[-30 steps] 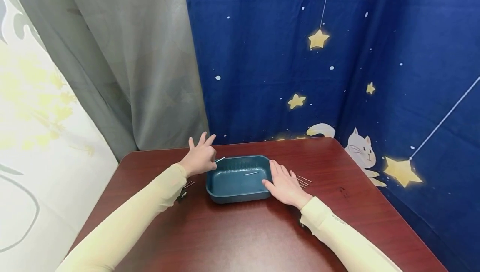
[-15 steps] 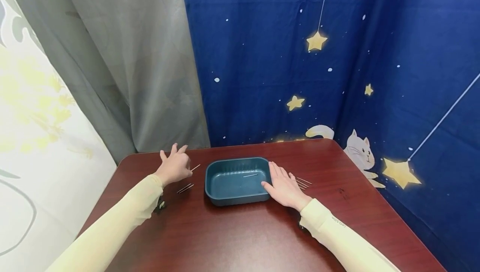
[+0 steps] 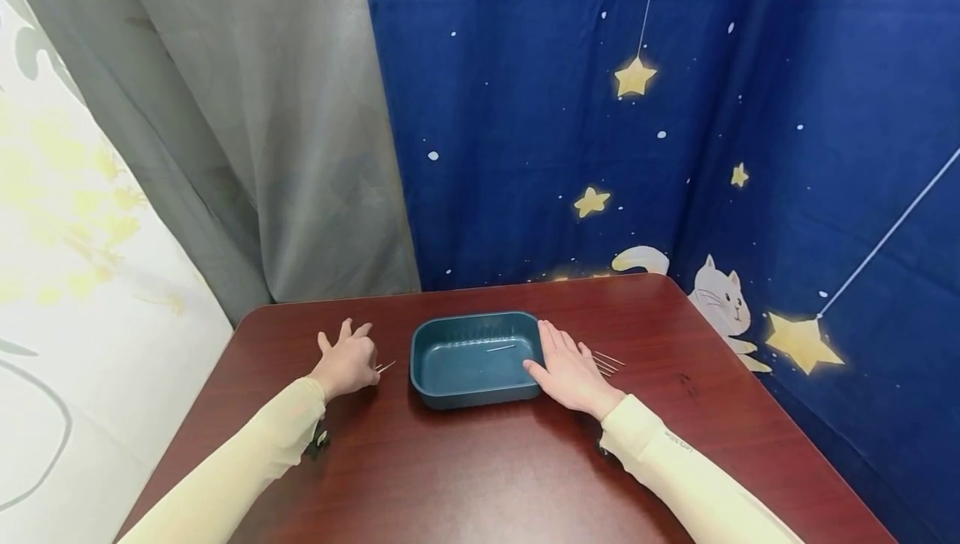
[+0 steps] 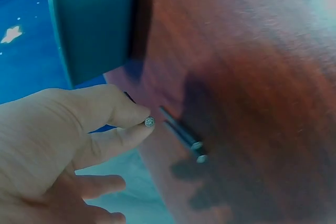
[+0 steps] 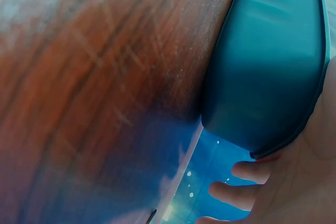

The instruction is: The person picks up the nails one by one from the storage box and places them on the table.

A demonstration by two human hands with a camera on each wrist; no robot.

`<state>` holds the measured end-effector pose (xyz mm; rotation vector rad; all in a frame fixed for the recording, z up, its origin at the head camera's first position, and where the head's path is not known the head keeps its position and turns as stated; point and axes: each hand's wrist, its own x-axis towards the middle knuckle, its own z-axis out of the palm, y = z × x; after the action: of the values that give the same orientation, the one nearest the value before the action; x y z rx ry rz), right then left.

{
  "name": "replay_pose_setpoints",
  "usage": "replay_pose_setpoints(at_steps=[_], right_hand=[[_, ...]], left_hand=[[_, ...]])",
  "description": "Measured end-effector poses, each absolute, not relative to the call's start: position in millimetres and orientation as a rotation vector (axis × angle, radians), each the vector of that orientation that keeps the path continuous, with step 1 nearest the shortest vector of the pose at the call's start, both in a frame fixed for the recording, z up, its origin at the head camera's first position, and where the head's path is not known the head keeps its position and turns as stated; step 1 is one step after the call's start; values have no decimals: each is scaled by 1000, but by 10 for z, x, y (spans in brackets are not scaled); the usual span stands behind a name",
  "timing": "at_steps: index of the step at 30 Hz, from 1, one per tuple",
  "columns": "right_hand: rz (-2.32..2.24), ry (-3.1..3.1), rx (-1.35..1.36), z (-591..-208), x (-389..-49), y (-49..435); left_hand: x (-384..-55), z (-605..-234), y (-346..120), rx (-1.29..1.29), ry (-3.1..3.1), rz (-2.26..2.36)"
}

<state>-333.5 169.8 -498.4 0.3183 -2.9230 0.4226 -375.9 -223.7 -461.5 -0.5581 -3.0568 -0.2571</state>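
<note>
In the head view my left hand (image 3: 347,362) is low over the table's left part, left of the blue-green tub (image 3: 476,399). Thumb and index finger pinch a thin metal rod, whose round, textured end (image 4: 149,121) faces the left wrist camera. Two similar metal rods (image 4: 182,134) lie side by side on the wood, just beyond those fingertips. My right hand (image 3: 572,367) rests against the tub's right rim with its fingers extended. One thin rod (image 3: 501,348) lies inside the tub.
Several more thin rods (image 3: 609,362) lie on the table to the right of my right hand, partly hidden by it. The dark red table (image 3: 480,469) ends at a back edge before the grey curtain (image 3: 330,152) and the blue star-patterned curtain (image 3: 525,127).
My left hand has moved left from above the tub's left rim, then down close to the rods on the table, with a rod still pinched. My right hand stays put.
</note>
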Motion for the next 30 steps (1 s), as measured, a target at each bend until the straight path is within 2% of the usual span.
replay_pose_setpoints(at_steps=[14, 30], right_hand=[[406, -2914, 323, -4956, -3380, 1696], [415, -2927, 309, -4985, -3340, 1687]], left_hand=[[-3706, -4740, -2277, -535, -3030, -169], [-3752, -4631, -2296, -560, -3008, -194]])
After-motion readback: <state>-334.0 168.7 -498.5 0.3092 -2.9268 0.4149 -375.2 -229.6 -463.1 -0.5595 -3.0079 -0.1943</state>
